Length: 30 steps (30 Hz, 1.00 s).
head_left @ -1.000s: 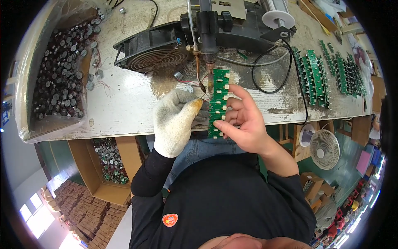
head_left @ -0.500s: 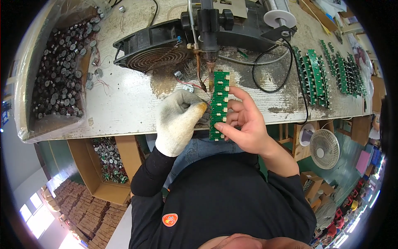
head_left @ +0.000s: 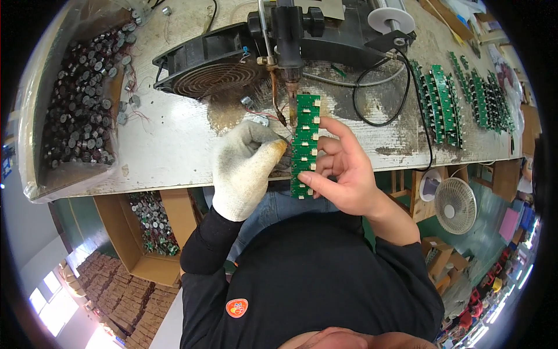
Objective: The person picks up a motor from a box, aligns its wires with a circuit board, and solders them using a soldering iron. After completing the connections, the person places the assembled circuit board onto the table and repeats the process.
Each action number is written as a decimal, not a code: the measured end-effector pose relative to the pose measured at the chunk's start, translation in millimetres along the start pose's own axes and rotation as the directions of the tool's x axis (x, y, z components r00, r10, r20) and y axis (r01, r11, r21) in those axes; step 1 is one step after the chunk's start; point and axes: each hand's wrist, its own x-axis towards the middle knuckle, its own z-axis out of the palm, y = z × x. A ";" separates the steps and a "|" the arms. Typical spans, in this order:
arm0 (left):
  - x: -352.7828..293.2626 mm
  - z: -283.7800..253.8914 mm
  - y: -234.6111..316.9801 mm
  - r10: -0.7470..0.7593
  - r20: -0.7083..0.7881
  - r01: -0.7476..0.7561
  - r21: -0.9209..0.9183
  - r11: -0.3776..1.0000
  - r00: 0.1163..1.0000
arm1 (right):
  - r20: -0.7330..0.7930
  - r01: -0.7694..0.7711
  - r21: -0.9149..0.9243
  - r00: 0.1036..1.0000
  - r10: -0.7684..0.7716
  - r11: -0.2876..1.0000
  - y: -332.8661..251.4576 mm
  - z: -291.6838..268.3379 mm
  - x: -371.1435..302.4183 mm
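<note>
Workbench (head_left: 174, 145): pale, stained top running across the upper frame. A bin (head_left: 35, 116) at its left end holds many small dark cylindrical parts (head_left: 75, 110). A black fan housing (head_left: 209, 64) lies flat near the centre, and a black soldering fixture (head_left: 290, 29) stands just behind the working point, its tip (head_left: 292, 107) pointing down. Rows of finished green boards (head_left: 459, 99) lie at the right end, well apart from the hands.

Green circuit-board strip (head_left: 304, 145): a long, narrow panel of several small boards joined end to end, held lengthwise at the bench's near edge, its far end beside the solder tip.

Right hand (head_left: 343, 168), bare: grasps the strip along its right edge, thumb pressing the lower end, fingers spread behind it.

Left hand (head_left: 247, 166), in a white knit glove: fingers curled at the strip's left edge. What it pinches is hidden; cannot tell.

Handling judgement: the strip looks light, thin and stiff, yet likely to snap at the joints between boards if bent. Edge grip with support along its length suits it; component faces and the hot end are best avoided.
</note>
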 end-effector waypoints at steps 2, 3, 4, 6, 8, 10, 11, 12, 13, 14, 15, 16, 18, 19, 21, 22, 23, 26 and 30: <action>0.4 0.4 1.3 0.013 0.012 -0.014 0.046 0.999 1.000 | 0.005 0.050 -0.050 0.999 -0.050 0.998 4.4 -2.9 0.5; 1.4 0.5 1.3 0.030 0.023 -0.033 0.092 0.995 0.999 | 0.003 0.048 -0.051 0.999 -0.048 0.998 5.0 -3.7 0.4; 2.1 0.8 -0.9 0.029 0.024 -0.031 0.091 0.995 0.999 | 0.000 0.030 -0.046 1.000 -0.030 0.998 5.4 -4.5 0.2; 1.8 -0.1 -5.0 0.042 0.003 -0.042 0.147 0.988 0.999 | 0.006 0.011 -0.036 1.000 -0.011 0.999 5.8 -3.7 0.6; 2.0 0.3 -7.4 0.035 -0.004 -0.035 0.123 0.992 0.999 | -0.008 0.011 -0.027 1.000 -0.011 1.000 6.7 -3.0 0.3; 3.4 0.1 -7.9 0.029 -0.006 -0.029 0.097 0.995 1.000 | -0.009 0.017 -0.030 1.000 -0.017 0.999 9.8 -3.8 1.2; 3.9 -0.9 -7.9 0.023 -0.002 -0.022 0.107 0.994 1.000 | -0.010 0.023 -0.032 1.000 -0.024 0.999 11.2 -3.7 1.8; 4.5 -2.3 -7.4 0.017 0.002 -0.017 0.118 0.993 1.000 | -0.011 0.024 -0.032 1.000 -0.024 0.999 10.5 -3.6 2.8; 5.2 -4.3 -7.2 0.018 0.003 -0.019 0.119 0.993 1.000 | -0.008 0.016 -0.036 1.000 -0.016 0.999 8.9 -3.5 4.1; 6.1 -6.6 -8.4 -0.014 0.030 0.011 0.112 0.994 0.999 | -0.006 0.008 -0.041 1.000 -0.008 0.999 8.6 -3.5 4.9; 7.0 -9.5 -7.9 -0.046 0.056 0.040 0.107 0.994 0.997 | -0.009 0.013 -0.041 1.000 -0.013 0.999 9.1 -2.2 6.1; 5.8 -14.1 -5.5 -0.035 0.060 0.029 0.100 0.995 0.998 | -0.007 -0.001 -0.012 1.000 0.001 1.000 9.9 -0.3 7.6; 1.2 -25.4 -1.7 0.087 0.068 -0.099 0.192 0.976 0.994 | -0.010 -0.016 0.018 1.000 0.017 1.000 12.8 -2.9 7.6; 0.3 -36.8 -5.4 0.188 0.070 -0.198 0.179 0.964 0.980 | -0.013 -0.017 0.024 1.000 0.017 1.000 14.8 -3.6 6.1; -4.3 -70.3 -4.4 0.285 -0.073 -0.265 0.207 0.942 0.956 | -0.025 -0.051 -0.006 0.998 0.051 0.999 9.3 -1.0 5.9; -2.4 -87.0 -5.0 0.330 -0.138 -0.294 0.229 0.928 0.934 | -0.036 -0.055 0.001 0.998 0.055 0.998 8.4 -3.4 4.7; -2.2 -105.5 -6.5 0.376 -0.204 -0.321 0.257 0.912 0.904 | -0.058 -0.028 0.004 0.998 0.029 1.000 14.0 -5.6 2.7; -6.6 -159.6 -5.0 0.490 -0.442 -0.272 0.470 0.840 0.751 | -0.096 -0.047 -0.013 0.994 0.046 0.999 9.1 -3.3 2.0; -15.2 -217.8 8.7 0.753 -0.300 -0.002 0.928 0.372 0.585 | -0.085 -0.037 0.004 0.996 0.037 0.999 7.5 -4.4 3.1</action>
